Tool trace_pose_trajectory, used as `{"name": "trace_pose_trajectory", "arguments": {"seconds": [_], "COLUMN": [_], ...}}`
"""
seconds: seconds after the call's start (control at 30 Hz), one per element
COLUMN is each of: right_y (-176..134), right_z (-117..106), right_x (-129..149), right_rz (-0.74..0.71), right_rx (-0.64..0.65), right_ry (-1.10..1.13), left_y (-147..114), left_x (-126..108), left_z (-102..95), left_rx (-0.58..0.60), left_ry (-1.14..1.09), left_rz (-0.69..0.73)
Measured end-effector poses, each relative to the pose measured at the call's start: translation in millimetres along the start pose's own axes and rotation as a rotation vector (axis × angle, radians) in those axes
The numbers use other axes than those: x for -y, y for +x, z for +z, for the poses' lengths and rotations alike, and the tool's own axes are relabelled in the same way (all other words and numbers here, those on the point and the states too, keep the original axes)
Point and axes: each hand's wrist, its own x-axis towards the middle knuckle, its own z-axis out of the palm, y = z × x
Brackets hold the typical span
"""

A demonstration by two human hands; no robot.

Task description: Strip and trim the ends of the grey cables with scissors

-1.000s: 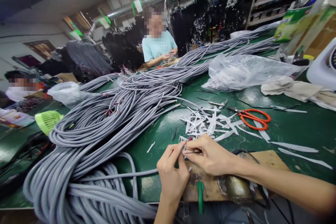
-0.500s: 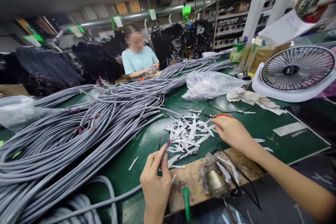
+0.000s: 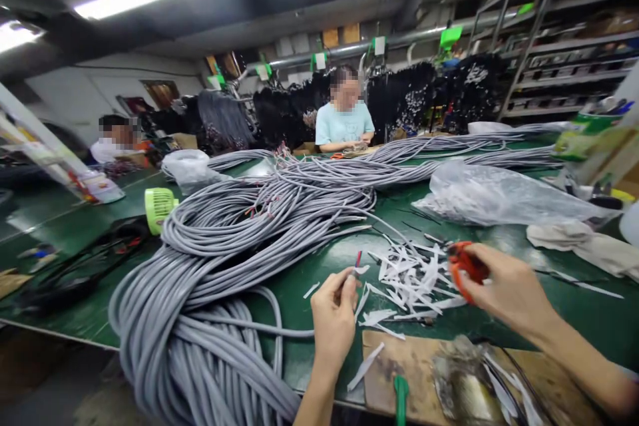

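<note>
My left hand point(image 3: 335, 309) pinches the long, round grey cable point(image 3: 299, 333), its thin red wire tip point(image 3: 359, 258) pointing up and far. My right hand point(image 3: 504, 286) holds the orange-handled scissors point(image 3: 460, 273) well to the right, with thin white strips point(image 3: 409, 279) between.

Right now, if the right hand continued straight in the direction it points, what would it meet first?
Most likely the pile of white strips, just beyond the orange-handled scissors that the right hand holds; depth is unclear, so it might pass above them.
</note>
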Motion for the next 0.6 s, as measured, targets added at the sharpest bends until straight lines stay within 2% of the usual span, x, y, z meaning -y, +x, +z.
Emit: {"name": "trace_pose_trajectory", "arguments": {"seconds": [0.1, 0.2, 0.27, 0.43, 0.6], "right_y": [7, 15, 18, 18, 14], "right_z": [21, 36, 42, 48, 51], "right_x": [38, 58, 63, 64, 65], "right_rz": [-0.256, -0.324, -0.347, -0.439, -0.461], "right_rx": [0.045, 0.099, 0.118, 0.056, 0.072], "right_ry": [0.068, 0.041, 0.020, -0.069, -0.143], "left_y": [2, 1, 1, -1, -1], "left_x": [-2, 0, 2, 8, 7], "left_z": [-1.0, -1.5, -1.5, -1.9, -4.2], "left_rx": [-0.002, -0.002, -0.001, 0.014, 0.064], "left_ry": [-0.139, -0.193, -0.205, -0.241, -0.339], "left_rz": [-0.091, -0.125, -0.136, -0.179, -0.230]}}
